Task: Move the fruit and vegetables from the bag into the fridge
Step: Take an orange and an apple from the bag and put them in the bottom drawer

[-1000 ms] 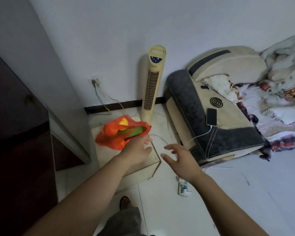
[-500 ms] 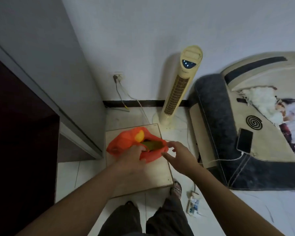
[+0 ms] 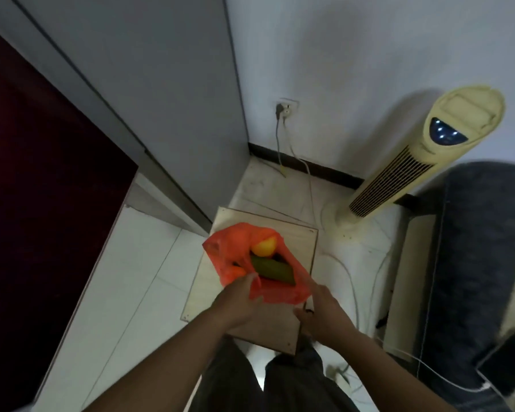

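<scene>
Head view, looking down. At lower centre of the frame an orange plastic bag (image 3: 234, 243) lies on a pale wooden board (image 3: 299, 245) that sits low over the white tiled floor (image 3: 137, 281). The bag's mouth gapes toward the bottom of the frame. Inside it, a round yellow fruit (image 3: 264, 246) sits at the upper side, and a long green vegetable (image 3: 272, 270) lies slantwise just below it, touching it.

The left hand (image 3: 237, 301) reaches in from the lower left. Its fingers are curled over the near left rim of the bag, with orange plastic bunched against them. The right hand (image 3: 324, 313) comes in from the lower right and lies against the bag's right edge. Its fingers run forward along the plastic, but whether they pinch the plastic cannot be told.

A dark red panel (image 3: 42, 203) fills the left of the frame, with a tall grey cabinet side (image 3: 161, 84) next to it. A cream tower fan (image 3: 422, 162) stands at upper right, a wall socket (image 3: 286, 107) with cables at upper centre, and grey upholstery (image 3: 473, 248) at the right edge. A phone (image 3: 509, 364) on a white lead lies at lower right.
</scene>
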Demonstrator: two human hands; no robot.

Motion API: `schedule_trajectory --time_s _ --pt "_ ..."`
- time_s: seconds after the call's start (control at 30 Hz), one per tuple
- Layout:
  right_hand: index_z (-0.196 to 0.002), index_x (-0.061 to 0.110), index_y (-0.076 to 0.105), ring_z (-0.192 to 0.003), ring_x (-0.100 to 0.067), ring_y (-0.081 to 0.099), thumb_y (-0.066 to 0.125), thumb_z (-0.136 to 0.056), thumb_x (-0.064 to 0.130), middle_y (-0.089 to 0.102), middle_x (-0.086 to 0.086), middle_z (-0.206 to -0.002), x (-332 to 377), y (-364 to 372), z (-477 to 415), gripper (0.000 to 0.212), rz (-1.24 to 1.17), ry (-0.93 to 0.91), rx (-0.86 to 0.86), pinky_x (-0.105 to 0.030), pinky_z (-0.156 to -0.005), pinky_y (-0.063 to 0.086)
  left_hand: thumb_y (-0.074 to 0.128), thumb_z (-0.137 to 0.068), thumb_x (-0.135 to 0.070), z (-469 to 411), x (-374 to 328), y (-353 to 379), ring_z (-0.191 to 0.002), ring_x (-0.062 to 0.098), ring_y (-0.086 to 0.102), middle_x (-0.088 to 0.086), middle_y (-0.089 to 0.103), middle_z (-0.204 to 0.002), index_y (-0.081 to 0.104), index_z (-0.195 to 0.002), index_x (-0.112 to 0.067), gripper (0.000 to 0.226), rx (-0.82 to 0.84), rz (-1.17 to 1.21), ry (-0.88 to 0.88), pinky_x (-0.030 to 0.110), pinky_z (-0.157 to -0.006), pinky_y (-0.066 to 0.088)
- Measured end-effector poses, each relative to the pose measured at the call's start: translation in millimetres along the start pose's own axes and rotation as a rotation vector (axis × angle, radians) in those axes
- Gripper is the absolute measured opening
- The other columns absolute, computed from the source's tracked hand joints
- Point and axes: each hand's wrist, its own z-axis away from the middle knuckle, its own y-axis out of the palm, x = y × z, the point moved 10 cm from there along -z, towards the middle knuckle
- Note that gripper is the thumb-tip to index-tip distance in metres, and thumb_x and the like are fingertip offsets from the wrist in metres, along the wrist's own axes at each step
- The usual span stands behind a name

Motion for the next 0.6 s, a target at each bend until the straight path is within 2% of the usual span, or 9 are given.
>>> schedule_trajectory --time_s 0.07,0.13,0.2,0.23,0.3,0.33,0.43,0.53,0.6 --pt "-0.144 0.037 0.013 -0.110 -0.021 0.054 0.055 -0.080 0.043 0.045 0.002 -0.135 -14.6 8.6 -9.8 0.076 -0.019 -0.017 0.049 -0.036 -0.090 0.049 0.053 -0.092 -0.030 -5.0 -1.6 5.2 -0.126 0.020 0.046 0.005 0.042 -0.144 0.025 -0.145 -0.019 0.061 -0.041 0.029 -0.034 0.021 -0.094 0.037" --pt "-0.147 0.034 0.004 -0.119 -0.024 0.050 0.051 -0.082 0.044 0.042 -0.004 -0.141 -22.2 17.0 -19.9 0.081 -0.014 -0.057 0.097 -0.037 -0.094 0.046 0.054 -0.092 -0.027 -9.7 -5.7 11.4 -0.122 0.016 0.048 0.000 0.043 -0.141 0.017 -0.147 -0.020 0.066 -0.070 0.072 -0.022 0.017 -0.093 0.041" --pt "-0.148 0.025 0.004 -0.124 -0.026 0.046 0.051 -0.090 0.037 0.041 -0.008 -0.142 -19.6 22.5 -25.1 0.076 -0.001 -0.061 0.149 -0.026 -0.093 0.038 0.053 -0.093 -0.022 -11.1 -13.8 16.0 -0.114 0.005 0.045 -0.012 0.039 -0.131 0.018 -0.146 -0.019 0.064 -0.086 0.097 0.016 -0.002 -0.080 0.035" --pt "-0.148 0.022 0.008 -0.125 -0.023 0.045 0.051 -0.093 0.033 0.042 -0.006 -0.141 -17.2 25.2 -26.5 0.071 -0.012 -0.059 0.174 -0.021 -0.093 0.034 0.053 -0.093 -0.019 -9.7 -18.0 16.4 -0.113 0.002 0.042 -0.014 0.037 -0.125 0.021 -0.145 -0.019 0.061 -0.099 0.102 0.034 -0.006 -0.075 0.030" --pt "-0.145 0.021 0.017 -0.124 -0.016 0.044 0.051 -0.094 0.029 0.044 0.001 -0.136 -13.2 27.5 -29.1 0.062 -0.069 -0.072 0.183 -0.012 -0.090 0.029 0.054 -0.092 -0.017 -7.4 -17.3 16.0 -0.115 0.006 0.048 -0.013 0.044 -0.122 0.034 -0.140 -0.017 0.052 -0.147 0.118 0.046 -0.002 -0.072 0.031" --pt "-0.143 0.020 0.022 -0.120 -0.013 0.046 0.052 -0.094 0.028 0.046 0.003 -0.129 -9.9 26.6 -29.3 0.058 -0.094 -0.081 0.182 -0.007 -0.086 0.028 0.055 -0.091 -0.017 -5.2 -14.2 15.3 -0.114 0.010 0.051 -0.011 0.049 -0.121 0.040 -0.136 -0.017 0.047 -0.171 0.117 0.038 0.005 -0.075 0.035" --pt "-0.132 0.010 0.039 -0.103 -0.007 0.048 0.055 -0.092 0.017 0.050 0.003 -0.112 -5.8 26.1 -28.7 0.043 -0.210 -0.084 0.145 0.000 -0.079 0.030 0.055 -0.090 -0.020 3.8 -6.5 5.7 -0.103 0.009 0.053 -0.010 0.054 -0.112 0.047 -0.129 -0.021 0.040 -0.246 0.124 0.002 0.019 -0.080 0.040" --pt "-0.121 0.011 0.051 -0.103 -0.011 0.053 0.057 -0.090 0.019 0.055 0.001 -0.112 -9.2 24.3 -31.1 0.033 -0.233 -0.101 0.030 -0.029 -0.091 0.045 0.055 -0.090 -0.019 13.3 0.6 -7.8 -0.101 0.009 0.054 -0.008 0.055 -0.106 0.046 -0.129 -0.021 0.040 -0.304 0.161 -0.004 0.019 -0.079 0.040" --pt "-0.121 0.019 0.049 -0.111 -0.018 0.051 0.053 -0.088 0.024 0.053 -0.001 -0.120 -11.3 19.1 -30.8 0.034 -0.147 -0.090 -0.040 -0.038 -0.093 0.046 0.056 -0.090 -0.018 18.0 4.6 -14.7 -0.098 0.009 0.054 -0.008 0.055 -0.101 0.046 -0.129 -0.022 0.040 -0.319 0.167 0.010 0.014 -0.074 0.038"
